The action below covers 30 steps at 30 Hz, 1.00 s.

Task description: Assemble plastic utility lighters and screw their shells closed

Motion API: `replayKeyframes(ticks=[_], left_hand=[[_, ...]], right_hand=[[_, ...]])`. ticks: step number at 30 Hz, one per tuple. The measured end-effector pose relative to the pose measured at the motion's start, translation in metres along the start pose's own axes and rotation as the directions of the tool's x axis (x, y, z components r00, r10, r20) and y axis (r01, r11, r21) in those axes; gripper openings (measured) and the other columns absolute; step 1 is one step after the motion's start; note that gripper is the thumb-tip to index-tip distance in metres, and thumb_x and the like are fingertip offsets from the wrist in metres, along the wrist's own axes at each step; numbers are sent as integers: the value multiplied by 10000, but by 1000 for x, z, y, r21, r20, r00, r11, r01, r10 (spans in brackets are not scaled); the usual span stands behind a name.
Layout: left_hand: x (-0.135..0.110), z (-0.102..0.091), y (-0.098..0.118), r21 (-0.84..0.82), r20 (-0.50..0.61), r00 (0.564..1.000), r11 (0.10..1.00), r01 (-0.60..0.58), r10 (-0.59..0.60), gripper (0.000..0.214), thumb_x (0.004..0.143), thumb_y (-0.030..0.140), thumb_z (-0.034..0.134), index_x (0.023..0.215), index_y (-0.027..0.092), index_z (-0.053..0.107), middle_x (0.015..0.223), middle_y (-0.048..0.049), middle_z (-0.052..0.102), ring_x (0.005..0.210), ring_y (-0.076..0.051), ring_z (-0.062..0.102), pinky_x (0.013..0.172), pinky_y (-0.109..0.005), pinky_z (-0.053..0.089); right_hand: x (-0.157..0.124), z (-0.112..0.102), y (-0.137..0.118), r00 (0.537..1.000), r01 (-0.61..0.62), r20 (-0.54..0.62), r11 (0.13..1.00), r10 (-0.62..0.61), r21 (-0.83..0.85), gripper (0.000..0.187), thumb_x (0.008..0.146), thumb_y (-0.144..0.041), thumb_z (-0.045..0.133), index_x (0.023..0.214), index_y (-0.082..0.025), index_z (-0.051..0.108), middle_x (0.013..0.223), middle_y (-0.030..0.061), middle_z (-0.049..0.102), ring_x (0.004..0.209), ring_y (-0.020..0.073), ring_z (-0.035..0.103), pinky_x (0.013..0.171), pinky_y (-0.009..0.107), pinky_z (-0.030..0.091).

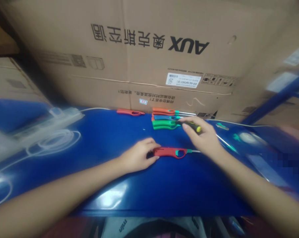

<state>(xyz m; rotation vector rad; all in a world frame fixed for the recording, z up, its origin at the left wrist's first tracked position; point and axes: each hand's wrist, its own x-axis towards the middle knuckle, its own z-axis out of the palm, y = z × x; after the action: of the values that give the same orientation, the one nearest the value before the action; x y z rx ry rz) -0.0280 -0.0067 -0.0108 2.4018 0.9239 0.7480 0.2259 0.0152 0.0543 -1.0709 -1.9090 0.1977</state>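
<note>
On the blue tabletop, my left hand (142,154) has its thumb and fingers closed on the butt end of a red long-necked lighter (167,152). This lighter lies flat, with a teal trigger and a metal tube running to the right. Above and to the right of it, my right hand (201,134) is wrapped round a screwdriver (195,127) with a black and yellow handle. Just beyond sits a stack of long-necked lighters: a green one (164,124), a blue one (162,117) and an orange one (161,111). The screwdriver's tip end reaches near the green lighter.
A large cardboard box (139,69) stands behind the table. A red lighter body (130,112) lies against it. On the left are a white power strip (47,127) and a coiled cable (56,140). Loose lighter parts (222,126) lie at right, near a blue metal post (276,96).
</note>
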Motion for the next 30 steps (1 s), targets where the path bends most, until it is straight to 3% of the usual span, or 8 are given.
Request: replayKeyframes(ticks=[4,9,14,22,30], left_hand=[[0,-1,1,40,52,998,999,-22,20,331,950,298,637,1233,129,667,1086,-110,651,1001,-223,637,919,-346,530],[0,0,-1,52,83,996,999,-14,10,324,947,274,645,1240,140,670,1078,-115,647,987,-232,639,910,-357,533],[1,1,-5,23,72,997,999,-34,32,304,926,254,672,1207,140,685,1120,-123,654,1042,-248,641,943,-362,526],[2,-2,-4,-1,76,997,1000,-20,20,329,894,280,720,1200,163,692,1108,-102,676,1023,-236,658,932,-340,524],[3,-3,-7,27,52,998,999,-46,45,351,882,331,733,1181,147,714,1027,-97,691,950,-224,663,878,-331,526]], right_hand=[[0,37,-10,965,-53,261,985,8,164,185,953,-299,562,1074,-245,690,1118,48,725,1061,208,671,976,400,501],[0,62,-10,931,-26,364,987,-35,161,208,965,-290,532,1094,-214,676,1148,82,699,1105,216,652,1017,418,481],[-2,68,-9,919,60,383,993,-94,101,220,966,-280,531,1124,-212,667,1116,93,690,1072,227,662,979,410,499],[-3,65,-11,930,83,351,992,-110,91,192,965,-272,532,1079,-212,674,1083,89,700,1035,223,668,951,401,509],[-1,59,-13,954,15,293,989,-58,149,163,939,-268,572,1037,-232,697,1088,68,724,1051,232,668,978,421,498]])
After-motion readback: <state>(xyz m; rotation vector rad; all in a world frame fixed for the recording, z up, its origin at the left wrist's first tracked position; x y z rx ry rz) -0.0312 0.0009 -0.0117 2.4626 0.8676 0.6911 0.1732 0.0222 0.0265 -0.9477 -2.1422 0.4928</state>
